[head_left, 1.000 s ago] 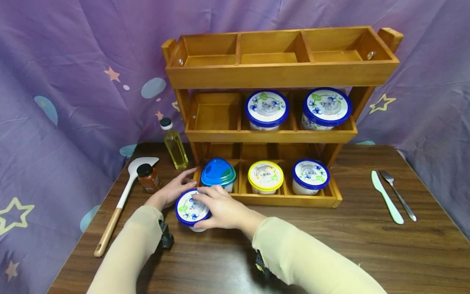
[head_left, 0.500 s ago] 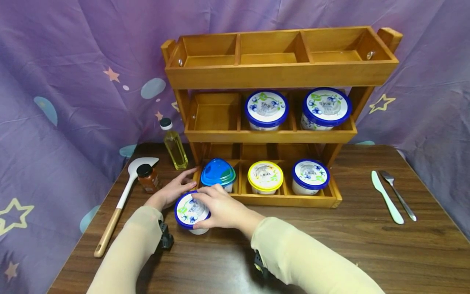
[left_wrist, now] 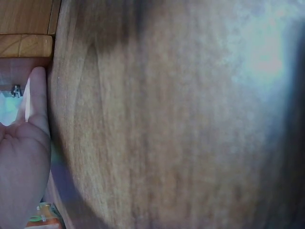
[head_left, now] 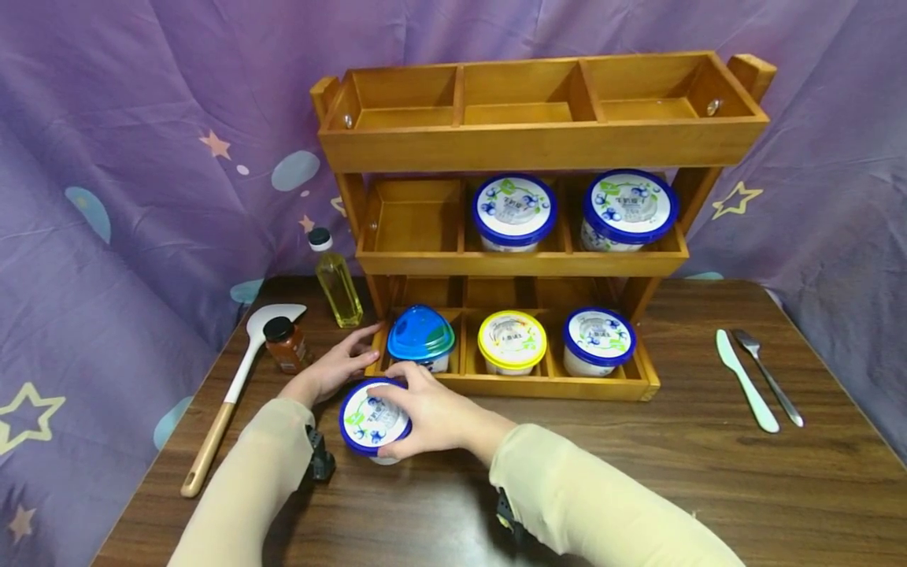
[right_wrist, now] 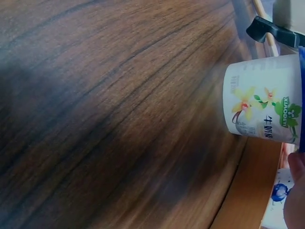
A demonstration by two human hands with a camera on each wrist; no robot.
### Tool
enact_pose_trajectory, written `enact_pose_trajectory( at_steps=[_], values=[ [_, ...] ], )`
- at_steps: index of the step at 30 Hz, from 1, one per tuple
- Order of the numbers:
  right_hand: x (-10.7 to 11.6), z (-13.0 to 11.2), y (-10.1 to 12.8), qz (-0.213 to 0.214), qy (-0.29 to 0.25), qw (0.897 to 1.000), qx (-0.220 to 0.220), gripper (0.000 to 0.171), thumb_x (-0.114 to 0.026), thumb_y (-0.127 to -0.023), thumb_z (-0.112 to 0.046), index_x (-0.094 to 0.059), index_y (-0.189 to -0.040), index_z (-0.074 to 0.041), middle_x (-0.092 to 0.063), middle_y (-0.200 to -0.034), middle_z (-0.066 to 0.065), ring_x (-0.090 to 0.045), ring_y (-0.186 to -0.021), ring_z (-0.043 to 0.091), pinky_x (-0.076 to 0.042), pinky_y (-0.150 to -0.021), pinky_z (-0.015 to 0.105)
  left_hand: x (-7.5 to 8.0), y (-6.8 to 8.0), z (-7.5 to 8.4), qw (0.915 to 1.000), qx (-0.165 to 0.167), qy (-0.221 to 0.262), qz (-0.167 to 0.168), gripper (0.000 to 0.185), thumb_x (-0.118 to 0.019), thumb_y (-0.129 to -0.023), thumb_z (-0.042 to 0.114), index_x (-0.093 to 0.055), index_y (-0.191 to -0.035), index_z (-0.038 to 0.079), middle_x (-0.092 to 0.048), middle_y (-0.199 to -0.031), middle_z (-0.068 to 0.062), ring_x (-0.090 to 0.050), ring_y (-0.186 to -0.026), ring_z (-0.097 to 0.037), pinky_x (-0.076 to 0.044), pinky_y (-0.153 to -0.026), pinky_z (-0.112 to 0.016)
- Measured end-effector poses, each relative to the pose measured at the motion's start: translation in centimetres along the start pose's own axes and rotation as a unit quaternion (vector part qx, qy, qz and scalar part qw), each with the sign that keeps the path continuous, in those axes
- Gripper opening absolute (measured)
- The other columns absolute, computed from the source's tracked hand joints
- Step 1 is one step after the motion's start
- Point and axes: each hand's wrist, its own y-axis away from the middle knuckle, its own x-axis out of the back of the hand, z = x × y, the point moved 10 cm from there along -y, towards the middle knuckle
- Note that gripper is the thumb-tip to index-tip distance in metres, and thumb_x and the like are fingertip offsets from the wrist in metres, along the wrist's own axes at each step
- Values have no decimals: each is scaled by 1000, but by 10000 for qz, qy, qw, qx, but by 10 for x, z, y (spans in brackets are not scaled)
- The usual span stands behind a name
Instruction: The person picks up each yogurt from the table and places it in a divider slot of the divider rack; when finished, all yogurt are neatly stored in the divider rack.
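Note:
My right hand (head_left: 439,413) grips a white yogurt tub (head_left: 363,421) by its blue lid rim, fingers across the far side and thumb at the near side. In the right wrist view the tub (right_wrist: 264,102) shows flower prints on its wall, and only part of the hand (right_wrist: 296,191) appears. My left hand (head_left: 331,372) rests with extended fingers against the lower left corner of the wooden rack (head_left: 546,148). Seen from the left wrist, that hand (left_wrist: 24,157) reaches to the rack's wood (left_wrist: 26,46). A tub with a blue triangular lid (head_left: 421,335) sits close behind.
Beside it on the bottom tier stand a yellow-lidded tub (head_left: 513,340) and a blue-lidded one (head_left: 599,339). Two larger tubs (head_left: 515,209) occupy the middle tier. Left are an oil bottle (head_left: 338,283), a jar (head_left: 286,346) and a spatula (head_left: 237,386); right, a knife (head_left: 745,382) and fork (head_left: 768,378).
My right hand has drawn the gripped tub slightly toward me, away from the rack's lower left corner. The left hand has stayed at the rack.

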Motion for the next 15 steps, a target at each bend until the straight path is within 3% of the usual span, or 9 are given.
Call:
enact_pose_trajectory(
  at_steps=[7,15],
  values=[
    [-12,6,2,-371,-293,9984,-322,72,-76,-71,-52,-51,-133,-24,-36,-141,11,-39,-126,25,-36,-100,37,3,2,-1,10000,55,-73,38,63,-51,-98,30,-19,-150,18,-26,-143,-23,-30,-129,-38,-27,-103,-56],
    [-4,11,9,-209,-729,9969,-226,72,-79,-71,-46,-51,-133,-23,-33,-140,11,-45,-121,25,-38,-98,34,1,-2,-3,10000,40,46,5,63,-52,-97,29,-20,-150,18,-29,-140,-24,-31,-128,-37,-29,-102,-54]
  ],
)
